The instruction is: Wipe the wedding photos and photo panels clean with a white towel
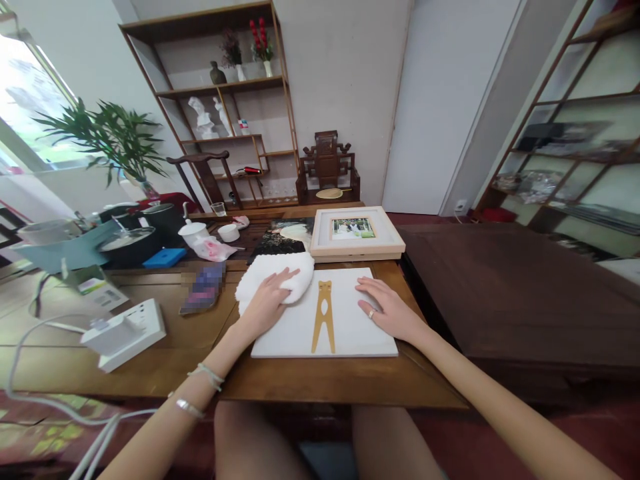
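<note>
white, flat and rectangular, a board (pixel 367 341) lies near the front edge of a brown wooden table (pixel 325 387). at its middle rests a flat gold piece (pixel 325 293) with a cat-like head at the far end, an oval hole in the body and two splayed legs pointing toward the seated person. the two hands are well apart, the gold piece between them. the left hand (pixel 267 300) lies palm down on a fluffy white cloth (pixel 250 277), its fingers extended; the cloth covers the board's far left corner. a bracelet (pixel 209 377) circles the left wrist. the right hand (pixel 393 310) lies palm down at the board's right side, fingers slightly parted, with a ring (pixel 371 313) on one finger. just beyond the board is a picture frame (pixel 357 251) of pale wood. to the left of the cloth are a pixelated object (pixel 204 287), a blue block (pixel 165 257) and a white power strip (pixel 135 337). in the background stand wooden shelves (pixel 215 90) and a dark carved chair (pixel 327 163).
</note>
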The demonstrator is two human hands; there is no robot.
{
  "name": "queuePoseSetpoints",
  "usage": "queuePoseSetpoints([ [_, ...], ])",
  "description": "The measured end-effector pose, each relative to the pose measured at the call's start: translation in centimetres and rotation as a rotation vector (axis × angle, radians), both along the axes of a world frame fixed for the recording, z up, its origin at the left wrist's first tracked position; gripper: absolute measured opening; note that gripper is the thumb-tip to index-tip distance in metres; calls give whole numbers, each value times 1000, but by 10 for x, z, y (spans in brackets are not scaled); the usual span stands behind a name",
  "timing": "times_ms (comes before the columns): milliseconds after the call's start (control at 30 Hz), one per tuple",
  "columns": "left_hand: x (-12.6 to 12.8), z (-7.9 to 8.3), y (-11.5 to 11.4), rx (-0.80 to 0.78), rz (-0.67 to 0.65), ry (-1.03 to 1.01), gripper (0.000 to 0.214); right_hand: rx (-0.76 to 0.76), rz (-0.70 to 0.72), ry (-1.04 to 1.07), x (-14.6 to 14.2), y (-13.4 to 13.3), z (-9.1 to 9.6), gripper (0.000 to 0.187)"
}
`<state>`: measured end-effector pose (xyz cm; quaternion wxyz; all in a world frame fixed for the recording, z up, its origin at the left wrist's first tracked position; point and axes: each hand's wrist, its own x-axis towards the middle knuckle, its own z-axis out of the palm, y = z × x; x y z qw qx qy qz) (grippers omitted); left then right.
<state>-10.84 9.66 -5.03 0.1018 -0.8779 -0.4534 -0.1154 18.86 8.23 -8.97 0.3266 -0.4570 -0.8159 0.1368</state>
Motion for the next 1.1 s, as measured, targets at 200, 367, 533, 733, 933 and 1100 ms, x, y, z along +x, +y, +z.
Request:
queuePoseSetpoints([
  [200,5,-1,1,-45,15,47,18,-11,-2,-2,0,-1,0,34],
  [367,13,7,-12,-73,-1,110,23,-10,2,4,0,-1,0,33],
  [533,32,12,-55,-131,-16,160,24,2,7,8,1,-1,-2,32],
  [733,29,9,-107,-136,-69,136,26,1,-6,14,0,-2,-2,32],
  [933,17,13,-107,-173,-82,39,24,-20,-2,-9,0,0,0,34],
  [1100,15,18,-63,-196,8,38,22,-56,25,46,5,2,1,36],
])
